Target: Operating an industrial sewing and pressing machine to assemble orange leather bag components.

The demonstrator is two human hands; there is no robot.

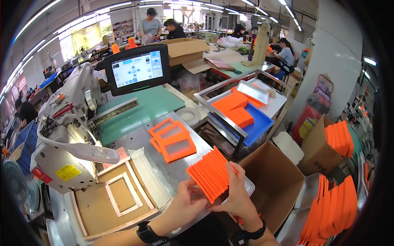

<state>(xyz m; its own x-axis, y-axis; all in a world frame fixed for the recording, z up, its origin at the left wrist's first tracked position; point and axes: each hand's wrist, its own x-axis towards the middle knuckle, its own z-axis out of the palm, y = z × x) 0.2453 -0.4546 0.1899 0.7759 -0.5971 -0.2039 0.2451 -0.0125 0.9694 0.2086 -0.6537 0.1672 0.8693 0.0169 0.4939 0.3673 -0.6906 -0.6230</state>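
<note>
Head view: I have both hands clamped on one stack of orange pieces [208, 174], left hand [183, 207] at its lower left edge, right hand [239, 198] along its right side, fingers closed against it. Stack is held up at the near edge of the metal tabletop [162, 170]. Beyond it I see orange windowed frames [177, 146] overlapping. Open cardboard box [271, 176] just right; tan template board [93, 210] left, beside the sewing machine [61, 162].
</note>
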